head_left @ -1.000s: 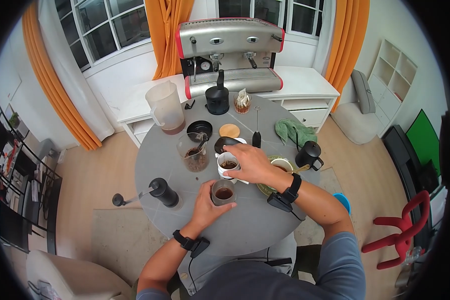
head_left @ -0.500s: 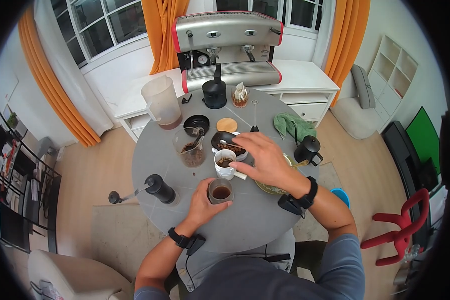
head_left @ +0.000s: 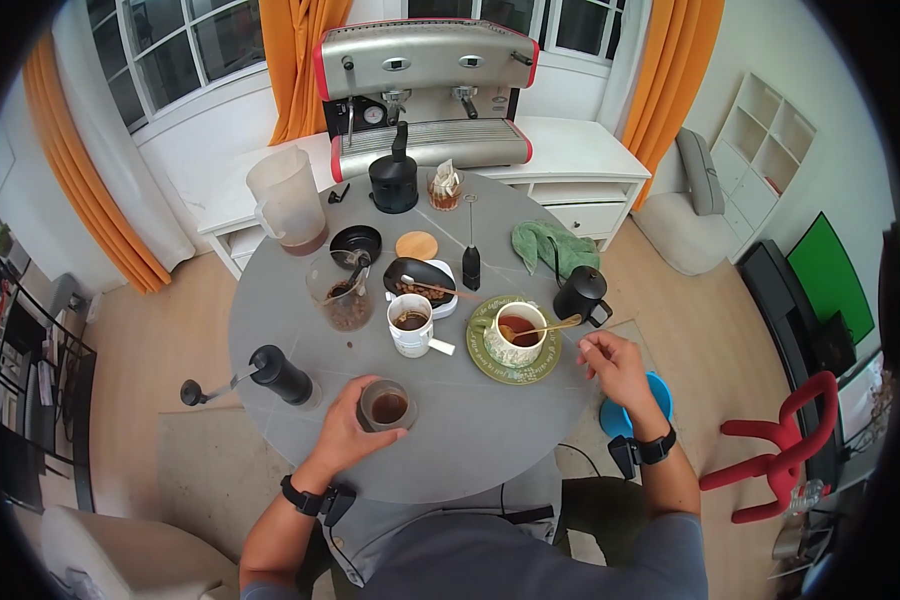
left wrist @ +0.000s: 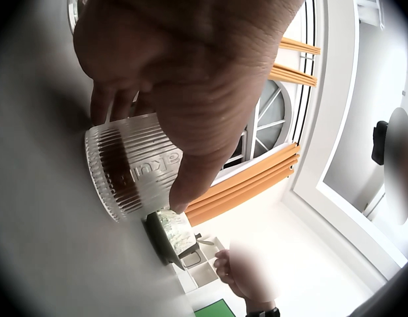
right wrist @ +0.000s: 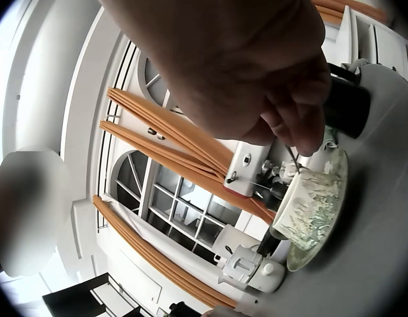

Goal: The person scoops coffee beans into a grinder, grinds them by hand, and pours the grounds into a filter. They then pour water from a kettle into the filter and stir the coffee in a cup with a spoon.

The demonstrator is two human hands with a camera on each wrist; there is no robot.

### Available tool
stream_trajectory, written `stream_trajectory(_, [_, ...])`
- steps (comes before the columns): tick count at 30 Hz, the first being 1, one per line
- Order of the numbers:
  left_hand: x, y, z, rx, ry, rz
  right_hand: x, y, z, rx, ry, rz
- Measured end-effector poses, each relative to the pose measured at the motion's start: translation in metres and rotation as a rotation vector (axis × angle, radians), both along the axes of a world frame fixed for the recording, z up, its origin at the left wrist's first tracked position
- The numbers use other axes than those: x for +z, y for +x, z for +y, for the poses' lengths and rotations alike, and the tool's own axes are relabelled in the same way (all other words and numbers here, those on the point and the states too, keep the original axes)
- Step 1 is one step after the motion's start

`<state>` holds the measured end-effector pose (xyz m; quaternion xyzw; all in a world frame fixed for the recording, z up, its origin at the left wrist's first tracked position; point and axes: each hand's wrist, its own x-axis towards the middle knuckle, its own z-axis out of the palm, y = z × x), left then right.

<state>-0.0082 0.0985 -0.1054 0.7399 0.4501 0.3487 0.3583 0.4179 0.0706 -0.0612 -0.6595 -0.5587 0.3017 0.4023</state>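
My left hand (head_left: 348, 430) grips a ribbed clear glass (left wrist: 135, 165) by its sides, thumb on one side and fingers on the other, at the table's near part. Dark brown liquid (head_left: 390, 407) shows inside it. Over the table's right edge, my right hand (head_left: 618, 368) hangs with loosely curled fingers and nothing in them. Just to its left stands a patterned cup (head_left: 515, 352) of reddish-brown liquid on a green saucer (head_left: 487, 370), with a gold spoon (head_left: 550, 327) lying across the rim. A white mug (head_left: 410, 340) with dark contents stands beyond the glass.
A hand grinder (head_left: 282, 375) stands left, its crank past the edge. Behind are a glass beaker (head_left: 342, 305), a black dish of coffee beans (head_left: 420, 280), a milk frother (head_left: 471, 265) and a plastic pitcher (head_left: 288, 200). A black kettle (head_left: 580, 292) sits near the right edge.
My right hand has moved away from the white mug, rightward past the saucer to the table's edge. The left hand still holds the glass.
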Motion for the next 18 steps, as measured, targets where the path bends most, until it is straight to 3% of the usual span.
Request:
stream_trajectory(4, [0.004,0.003,-0.003,0.009,-0.042,-0.031,-0.036,0.010,0.016,-0.003,-0.120,0.037])
stream_trajectory(6, [0.006,0.004,-0.004,0.012,-0.073,-0.046,-0.045,0.004,0.025,-0.053,-0.248,0.270])
stream_trajectory(18, [0.003,0.006,-0.012,0.071,-0.017,0.005,-0.047,-0.008,0.038,0.045,-0.306,0.508])
